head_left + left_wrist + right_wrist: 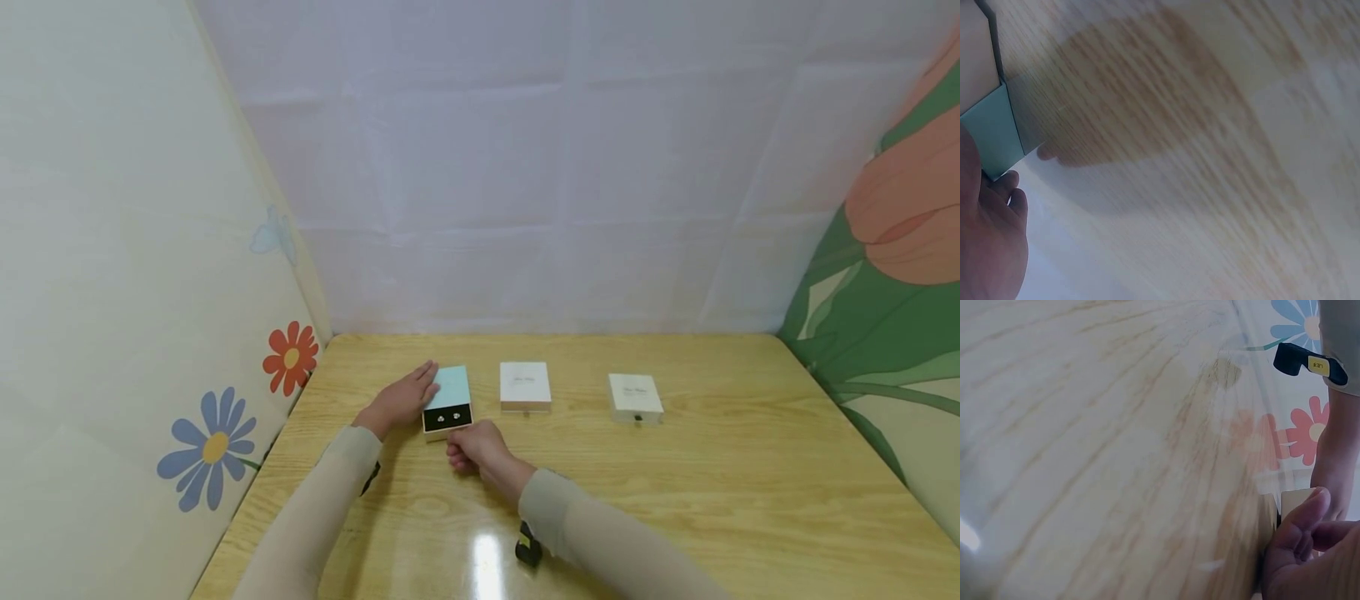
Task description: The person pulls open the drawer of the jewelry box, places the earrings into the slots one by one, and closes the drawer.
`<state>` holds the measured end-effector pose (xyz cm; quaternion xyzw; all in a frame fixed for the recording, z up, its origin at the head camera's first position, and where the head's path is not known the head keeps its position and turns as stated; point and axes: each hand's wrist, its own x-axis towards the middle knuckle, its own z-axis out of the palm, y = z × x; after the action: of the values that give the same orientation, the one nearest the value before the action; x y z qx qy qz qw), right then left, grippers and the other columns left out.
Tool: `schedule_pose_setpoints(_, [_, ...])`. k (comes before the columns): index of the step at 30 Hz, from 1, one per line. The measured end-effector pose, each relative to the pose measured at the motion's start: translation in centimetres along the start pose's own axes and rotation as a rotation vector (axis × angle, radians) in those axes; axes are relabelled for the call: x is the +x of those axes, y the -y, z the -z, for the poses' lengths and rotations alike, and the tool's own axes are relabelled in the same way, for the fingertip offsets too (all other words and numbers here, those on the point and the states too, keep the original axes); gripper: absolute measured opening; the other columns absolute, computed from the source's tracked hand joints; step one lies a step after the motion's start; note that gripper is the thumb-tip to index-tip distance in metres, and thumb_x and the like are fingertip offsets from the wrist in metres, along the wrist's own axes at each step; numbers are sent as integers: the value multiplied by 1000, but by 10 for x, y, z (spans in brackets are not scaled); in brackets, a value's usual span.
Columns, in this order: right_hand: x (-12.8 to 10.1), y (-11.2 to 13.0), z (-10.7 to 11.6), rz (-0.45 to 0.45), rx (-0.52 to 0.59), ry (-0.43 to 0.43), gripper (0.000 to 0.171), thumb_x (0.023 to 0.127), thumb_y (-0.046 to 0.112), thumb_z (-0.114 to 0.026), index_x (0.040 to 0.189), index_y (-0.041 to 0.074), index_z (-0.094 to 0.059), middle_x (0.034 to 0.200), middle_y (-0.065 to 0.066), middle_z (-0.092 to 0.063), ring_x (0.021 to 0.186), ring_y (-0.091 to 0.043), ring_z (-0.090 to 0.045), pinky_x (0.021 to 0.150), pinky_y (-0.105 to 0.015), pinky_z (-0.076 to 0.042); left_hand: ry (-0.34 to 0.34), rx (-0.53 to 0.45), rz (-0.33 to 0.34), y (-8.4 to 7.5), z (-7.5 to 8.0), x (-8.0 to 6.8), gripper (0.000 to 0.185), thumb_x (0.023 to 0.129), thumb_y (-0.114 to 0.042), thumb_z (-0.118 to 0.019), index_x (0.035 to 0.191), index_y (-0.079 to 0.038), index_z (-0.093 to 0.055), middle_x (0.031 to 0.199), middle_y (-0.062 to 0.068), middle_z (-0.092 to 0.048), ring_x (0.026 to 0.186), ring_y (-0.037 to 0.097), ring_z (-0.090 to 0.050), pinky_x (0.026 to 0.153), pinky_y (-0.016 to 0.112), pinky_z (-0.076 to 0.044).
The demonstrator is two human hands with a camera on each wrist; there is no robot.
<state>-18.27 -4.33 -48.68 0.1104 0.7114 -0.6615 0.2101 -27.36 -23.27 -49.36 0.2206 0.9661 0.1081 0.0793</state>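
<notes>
A small teal sleeve box lies on the wooden table. Its drawer is slid partway out toward me, showing a black insert with two small earrings. My left hand lies along the box's left side with fingers fairly straight; the left wrist view shows its fingertips beside the teal corner. My right hand is curled at the drawer's front edge. In the right wrist view its fingers pinch the pale drawer edge.
Two closed white boxes stand to the right in the same row, one near the middle and one further right. Flowered panels wall the table on the left and right, a white sheet at the back. Bare wood stretches toward me.
</notes>
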Motion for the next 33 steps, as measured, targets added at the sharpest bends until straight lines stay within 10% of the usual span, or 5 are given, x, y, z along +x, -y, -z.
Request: schedule_pose_setpoints(33, [24,6,-5,11,25,-41,13,92,0,-61,83,-3,-70,61,-2,-64,46,-6,-58,44,-17,-52,0,-22,6,-1,-1,1,61,113,-36,-26,162,-2,-15,169,16,-14,154,32,-20,124,48,-26])
